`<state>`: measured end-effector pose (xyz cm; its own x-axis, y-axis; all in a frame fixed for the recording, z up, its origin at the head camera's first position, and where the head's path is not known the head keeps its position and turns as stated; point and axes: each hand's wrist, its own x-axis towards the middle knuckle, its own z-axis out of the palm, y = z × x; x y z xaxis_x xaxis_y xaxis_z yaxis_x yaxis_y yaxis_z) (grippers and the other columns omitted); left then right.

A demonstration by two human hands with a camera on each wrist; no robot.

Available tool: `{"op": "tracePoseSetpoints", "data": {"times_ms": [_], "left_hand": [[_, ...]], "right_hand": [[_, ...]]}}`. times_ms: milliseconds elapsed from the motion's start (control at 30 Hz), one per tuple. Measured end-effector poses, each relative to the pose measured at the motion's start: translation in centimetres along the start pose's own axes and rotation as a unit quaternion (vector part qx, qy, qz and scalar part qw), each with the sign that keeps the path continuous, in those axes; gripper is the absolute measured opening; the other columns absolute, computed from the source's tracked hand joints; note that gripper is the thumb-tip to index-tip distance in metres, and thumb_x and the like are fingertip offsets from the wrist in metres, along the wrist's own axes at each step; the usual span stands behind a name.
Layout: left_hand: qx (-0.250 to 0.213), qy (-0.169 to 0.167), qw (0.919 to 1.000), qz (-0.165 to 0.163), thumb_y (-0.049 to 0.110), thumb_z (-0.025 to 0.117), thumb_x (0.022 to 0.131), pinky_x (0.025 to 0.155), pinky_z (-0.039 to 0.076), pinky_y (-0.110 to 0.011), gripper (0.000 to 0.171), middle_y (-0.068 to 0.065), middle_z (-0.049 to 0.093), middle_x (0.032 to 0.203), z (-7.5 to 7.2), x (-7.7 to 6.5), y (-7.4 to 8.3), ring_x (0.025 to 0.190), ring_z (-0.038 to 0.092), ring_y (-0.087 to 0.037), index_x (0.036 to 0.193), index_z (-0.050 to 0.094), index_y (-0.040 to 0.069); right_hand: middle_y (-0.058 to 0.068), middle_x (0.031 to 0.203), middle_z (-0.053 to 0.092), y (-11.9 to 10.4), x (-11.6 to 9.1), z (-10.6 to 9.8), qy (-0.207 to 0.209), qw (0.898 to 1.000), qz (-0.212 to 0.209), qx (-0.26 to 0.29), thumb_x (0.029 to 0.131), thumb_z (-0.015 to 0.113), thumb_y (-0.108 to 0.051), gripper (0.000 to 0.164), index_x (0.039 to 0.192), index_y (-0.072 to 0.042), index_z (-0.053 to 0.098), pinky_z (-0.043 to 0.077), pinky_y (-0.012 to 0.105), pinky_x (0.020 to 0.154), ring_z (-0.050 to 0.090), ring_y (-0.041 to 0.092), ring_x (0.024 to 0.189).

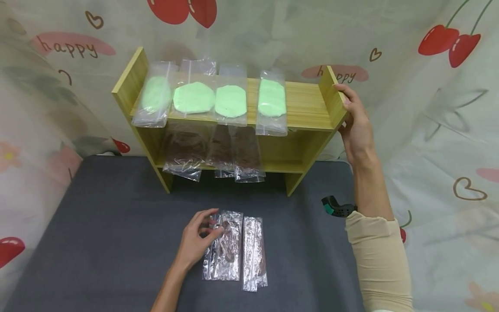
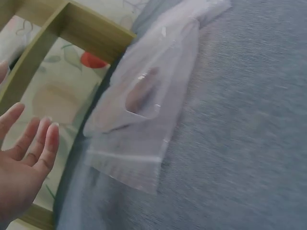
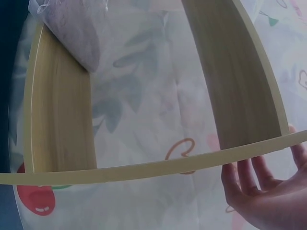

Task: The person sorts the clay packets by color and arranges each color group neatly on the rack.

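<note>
Head view shows a curtain (image 1: 429,130) printed with cherries hanging behind a grey worktop (image 1: 97,242). On the worktop stands a wooden shelf (image 1: 304,108), its top board carrying four clear bags of green discs (image 1: 230,102) and its lower board three bags of dark brown pieces (image 1: 218,149) whose ends hang over the front edge. The right hand (image 1: 356,125) rests on the shelf's right side panel, fingers straight against the wood and holding nothing; the right wrist view shows those fingers (image 3: 259,179) spread behind the panel's edge. The left hand (image 1: 196,242) lies near the worktop's front, its fingers bent onto the left of two brown bags (image 1: 224,251); whether they pinch it I cannot tell. The other bag (image 1: 254,253) lies just beside it on the right. A small black and green tool (image 1: 335,207) sits by the right forearm.
</note>
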<state>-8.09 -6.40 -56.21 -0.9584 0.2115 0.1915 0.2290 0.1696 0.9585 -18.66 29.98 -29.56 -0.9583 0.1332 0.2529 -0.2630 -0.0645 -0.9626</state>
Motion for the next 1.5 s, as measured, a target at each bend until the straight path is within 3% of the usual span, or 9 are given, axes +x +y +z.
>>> {"op": "tracePoseSetpoints", "data": {"times_ms": [167, 333, 600, 767, 933, 1200, 1500], "left_hand": [[0.017, -0.018, 0.9987, -0.045, 0.021, 0.081, 0.085, 0.078, 0.057, -0.031, 0.058, -0.017, 0.053, 0.13, -0.1, -1.2, -0.6, 0.101, 0.064, -0.036, 0.137, 0.058, 0.012], [0.034, -0.049, 0.992, -0.111, 0.027, 0.084, 0.082, 0.077, 0.055, -0.025, 0.066, -0.014, 0.053, 0.133, 0.0, -2.0, -0.7, 0.099, 0.067, -0.029, 0.141, 0.055, 0.014], [0.07, -0.067, 0.9856, -0.139, 0.023, 0.085, 0.081, 0.075, 0.055, -0.024, 0.063, -0.013, 0.058, 0.126, 0.7, -3.2, -1.0, 0.098, 0.065, -0.023, 0.137, 0.058, 0.013], [0.111, -0.072, 0.983, -0.127, 0.024, 0.086, 0.079, 0.067, 0.053, -0.024, 0.06, -0.009, 0.06, 0.119, 1.4, -3.9, -1.3, 0.086, 0.062, -0.017, 0.133, 0.061, 0.016], [0.155, -0.061, 0.9815, -0.095, 0.028, 0.091, 0.071, 0.067, 0.049, -0.029, 0.07, -0.01, 0.06, 0.117, 2.4, -3.8, -1.6, 0.087, 0.058, -0.017, 0.133, 0.062, 0.015], [0.276, -0.029, 0.9559, -0.095, 0.032, 0.093, 0.063, 0.069, 0.049, -0.042, 0.082, -0.012, 0.054, 0.122, 4.6, -3.9, -1.1, 0.11, 0.052, -0.033, 0.137, 0.058, 0.024], [0.311, -0.001, 0.9471, -0.08, 0.031, 0.094, 0.06, 0.064, 0.049, -0.04, 0.082, -0.013, 0.057, 0.119, 5.3, -4.0, -1.1, 0.104, 0.053, -0.031, 0.135, 0.06, 0.026]], "right_hand": [[0.006, 0.143, 0.042, -0.2, 0.0, -0.1, -0.009, 1.0, 0.005, 0.003, 0.101, 0.039, -0.025, 0.041, 0.139, -0.02, 0.054, 0.028, 0.044, 0.097, 0.045, 0.024, 0.116], [0.007, 0.143, 0.042, -0.4, 0.1, -0.1, -0.018, 1.0, 0.004, 0.003, 0.101, 0.038, -0.025, 0.042, 0.141, -0.019, 0.052, 0.028, 0.044, 0.097, 0.045, 0.024, 0.116], [0.01, 0.138, 0.044, -0.2, 0.0, -0.1, -0.022, 1.0, 0.01, 0.009, 0.102, 0.039, -0.025, 0.042, 0.141, -0.019, 0.052, 0.029, 0.044, 0.097, 0.047, 0.024, 0.113], [0.009, 0.141, 0.043, 0.1, 0.0, 0.0, -0.026, 1.0, 0.013, 0.0, 0.102, 0.039, -0.025, 0.042, 0.141, -0.02, 0.052, 0.03, 0.044, 0.096, 0.046, 0.024, 0.114], [0.007, 0.142, 0.041, 0.1, 0.0, -0.1, -0.019, 1.0, 0.009, -0.003, 0.102, 0.039, -0.026, 0.041, 0.141, -0.021, 0.052, 0.03, 0.044, 0.095, 0.045, 0.024, 0.115], [0.007, 0.143, 0.04, -0.2, 0.0, -0.2, -0.013, 1.0, 0.003, -0.003, 0.102, 0.039, -0.025, 0.041, 0.141, -0.02, 0.052, 0.029, 0.044, 0.096, 0.045, 0.024, 0.116], [0.006, 0.144, 0.04, 0.0, 0.1, -0.1, -0.01, 1.0, 0.003, 0.003, 0.101, 0.039, -0.025, 0.041, 0.139, -0.021, 0.054, 0.029, 0.044, 0.097, 0.044, 0.024, 0.117]]}}
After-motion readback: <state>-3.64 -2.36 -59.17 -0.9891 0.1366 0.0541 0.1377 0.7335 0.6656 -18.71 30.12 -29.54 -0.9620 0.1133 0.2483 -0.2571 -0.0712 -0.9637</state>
